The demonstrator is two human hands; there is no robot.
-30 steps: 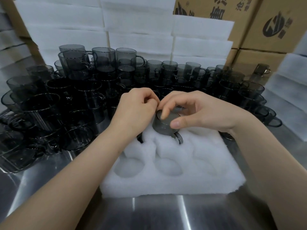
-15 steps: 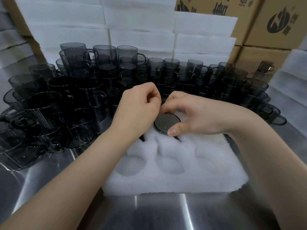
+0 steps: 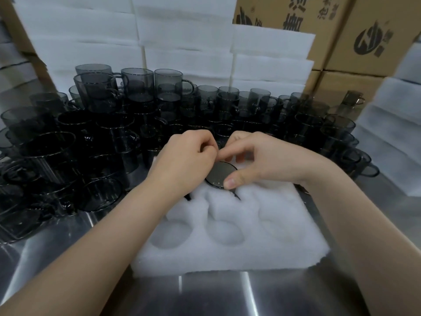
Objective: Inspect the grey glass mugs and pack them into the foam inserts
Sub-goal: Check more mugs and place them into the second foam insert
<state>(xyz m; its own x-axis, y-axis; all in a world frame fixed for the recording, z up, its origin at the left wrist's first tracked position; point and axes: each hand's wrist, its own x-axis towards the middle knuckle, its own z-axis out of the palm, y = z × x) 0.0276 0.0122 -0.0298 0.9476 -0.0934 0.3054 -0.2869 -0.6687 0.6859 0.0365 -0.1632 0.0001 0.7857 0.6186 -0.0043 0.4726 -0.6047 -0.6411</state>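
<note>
Two hands met over the white foam insert: the right hand pinched the upside-down grey glass mug in its far middle hole; the left hand, curled, touched it

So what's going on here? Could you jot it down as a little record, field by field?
Setting: steel table, with white foam blocks and cardboard boxes behind
Waiting stock: many grey glass mugs, crowded at the left and back
Foam insert: white, round pockets; the near ones are empty
Mug being packed: upside down, sunk into a back-row pocket
Right hand: thumb and fingers on the mug's base
Left hand: curled beside that mug; its grip is hidden
</note>
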